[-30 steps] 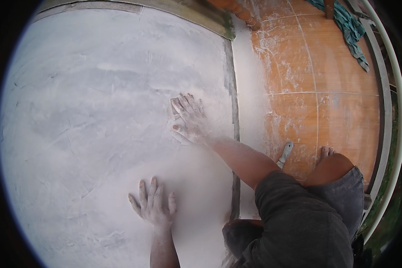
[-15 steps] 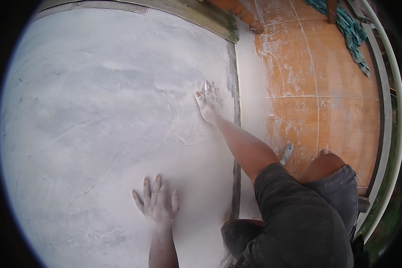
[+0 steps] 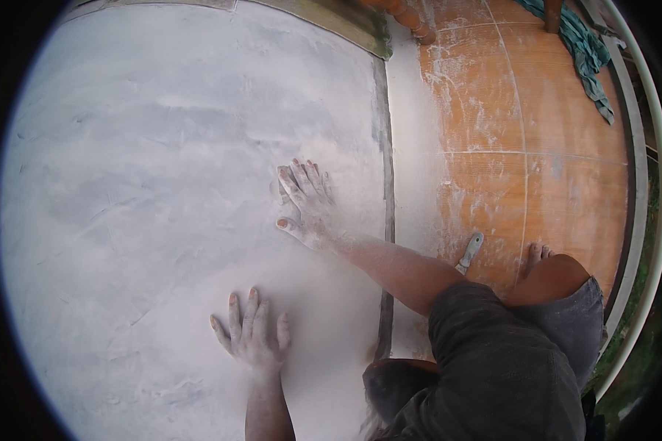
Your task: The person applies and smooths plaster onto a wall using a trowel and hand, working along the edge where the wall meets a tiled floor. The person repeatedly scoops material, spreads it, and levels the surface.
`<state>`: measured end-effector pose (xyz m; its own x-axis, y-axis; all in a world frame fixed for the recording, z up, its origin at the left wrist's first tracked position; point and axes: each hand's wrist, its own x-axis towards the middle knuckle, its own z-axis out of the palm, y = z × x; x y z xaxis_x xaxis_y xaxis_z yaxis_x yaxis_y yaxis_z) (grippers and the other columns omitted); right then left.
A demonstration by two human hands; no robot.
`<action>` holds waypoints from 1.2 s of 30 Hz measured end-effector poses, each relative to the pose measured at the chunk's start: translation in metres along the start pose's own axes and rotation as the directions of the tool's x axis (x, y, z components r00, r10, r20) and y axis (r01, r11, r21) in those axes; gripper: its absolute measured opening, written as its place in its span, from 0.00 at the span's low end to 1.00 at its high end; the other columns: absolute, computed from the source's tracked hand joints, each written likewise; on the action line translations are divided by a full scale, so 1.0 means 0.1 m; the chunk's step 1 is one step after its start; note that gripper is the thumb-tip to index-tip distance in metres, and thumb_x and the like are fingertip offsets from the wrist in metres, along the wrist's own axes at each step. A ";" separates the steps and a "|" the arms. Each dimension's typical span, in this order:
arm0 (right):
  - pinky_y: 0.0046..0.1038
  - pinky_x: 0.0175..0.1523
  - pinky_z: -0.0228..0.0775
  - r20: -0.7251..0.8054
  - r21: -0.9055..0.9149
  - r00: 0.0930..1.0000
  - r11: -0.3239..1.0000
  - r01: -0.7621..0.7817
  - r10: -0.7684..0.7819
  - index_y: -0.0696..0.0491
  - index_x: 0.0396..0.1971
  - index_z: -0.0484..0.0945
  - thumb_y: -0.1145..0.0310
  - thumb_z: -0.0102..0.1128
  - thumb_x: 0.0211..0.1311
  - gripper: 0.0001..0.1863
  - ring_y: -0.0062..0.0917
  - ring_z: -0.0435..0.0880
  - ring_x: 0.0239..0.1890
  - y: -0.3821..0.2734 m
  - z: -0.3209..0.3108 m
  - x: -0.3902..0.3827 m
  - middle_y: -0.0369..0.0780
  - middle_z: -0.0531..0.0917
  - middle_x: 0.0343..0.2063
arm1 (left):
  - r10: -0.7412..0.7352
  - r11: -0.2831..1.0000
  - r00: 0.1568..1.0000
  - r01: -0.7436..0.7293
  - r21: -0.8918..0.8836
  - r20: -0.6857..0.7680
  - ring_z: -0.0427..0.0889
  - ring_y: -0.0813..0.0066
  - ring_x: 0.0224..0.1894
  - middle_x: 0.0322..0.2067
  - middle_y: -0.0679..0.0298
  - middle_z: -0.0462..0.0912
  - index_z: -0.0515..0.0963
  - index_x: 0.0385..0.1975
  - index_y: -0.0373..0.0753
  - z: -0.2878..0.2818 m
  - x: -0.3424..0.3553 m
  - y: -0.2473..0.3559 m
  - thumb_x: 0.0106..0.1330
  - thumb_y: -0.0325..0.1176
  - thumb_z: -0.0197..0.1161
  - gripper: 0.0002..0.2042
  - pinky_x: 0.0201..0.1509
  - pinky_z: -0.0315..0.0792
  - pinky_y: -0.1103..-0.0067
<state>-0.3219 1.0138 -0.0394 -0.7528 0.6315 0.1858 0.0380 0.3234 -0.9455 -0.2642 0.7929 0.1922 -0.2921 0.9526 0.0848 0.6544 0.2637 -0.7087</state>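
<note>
My left hand (image 3: 254, 338) lies flat, fingers spread, on a broad whitish-grey plastered surface (image 3: 147, 220). Farther up and to the right, my right hand (image 3: 312, 209) also presses flat on it, with its thumb apart from the fingers. White dust coats both hands and the right forearm. A pale, rough-edged patch (image 3: 281, 187) shows beside the right fingertips; whether it is a thin piece under the hand or a mark on the surface I cannot tell. Nothing else shows in either hand.
A putty knife (image 3: 472, 250) lies on dusty orange tiles (image 3: 485, 176) near my bare foot (image 3: 538, 252). A dark strip (image 3: 388, 213) edges the plaster. A teal cloth (image 3: 588, 62) lies at the far right by turned wooden posts (image 3: 408, 18); a pale curved rail (image 3: 658, 147) runs along the right.
My right hand has slid left and toward me across the plaster, its arm following. My left hand has barely shifted. The haze of dust around the hands looks thicker.
</note>
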 end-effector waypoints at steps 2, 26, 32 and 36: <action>0.56 0.84 0.29 0.005 0.123 0.995 0.987 -0.103 0.103 0.47 0.83 0.41 0.32 0.44 0.75 0.50 0.48 0.35 0.84 0.11 -0.06 0.00 0.47 0.40 0.83 | 0.003 1.000 1.000 -0.003 -0.006 0.015 0.73 0.57 0.73 0.58 0.69 0.87 0.86 0.47 0.45 0.01 -0.01 0.00 0.70 0.50 0.63 0.17 0.83 0.43 0.51; 0.60 0.83 0.27 -0.098 0.478 0.888 0.804 -0.354 0.450 0.49 0.83 0.42 0.31 0.47 0.73 0.52 0.49 0.34 0.84 -0.01 0.11 -0.23 0.47 0.42 0.82 | -0.014 0.999 0.998 0.015 -0.032 0.054 0.74 0.62 0.72 0.59 0.71 0.86 0.87 0.44 0.46 -0.10 0.02 0.01 0.69 0.50 0.64 0.16 0.82 0.46 0.48; 0.54 0.84 0.29 0.046 -0.017 0.979 0.980 0.200 -0.199 0.52 0.82 0.40 0.36 0.42 0.78 0.48 0.51 0.35 0.83 -0.11 0.37 -0.56 0.46 0.43 0.82 | -0.012 0.999 1.000 0.012 -0.036 0.006 0.74 0.64 0.72 0.58 0.73 0.87 0.87 0.43 0.47 -0.03 0.01 -0.01 0.67 0.51 0.66 0.16 0.82 0.47 0.48; 0.55 0.84 0.31 -0.075 0.241 0.911 0.893 -0.379 0.406 0.50 0.82 0.40 0.34 0.43 0.76 0.49 0.51 0.36 0.83 0.25 0.64 -0.58 0.47 0.43 0.82 | -0.011 0.999 1.000 0.011 -0.033 0.015 0.75 0.64 0.72 0.58 0.73 0.87 0.87 0.44 0.47 -0.03 0.03 -0.01 0.68 0.51 0.65 0.16 0.82 0.46 0.49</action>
<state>-0.3193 0.9404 -0.0909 -0.6210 0.7591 -0.1950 0.1605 -0.1204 -0.9797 -0.2641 0.7958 0.1951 -0.3098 0.9473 0.0817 0.6734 0.2793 -0.6845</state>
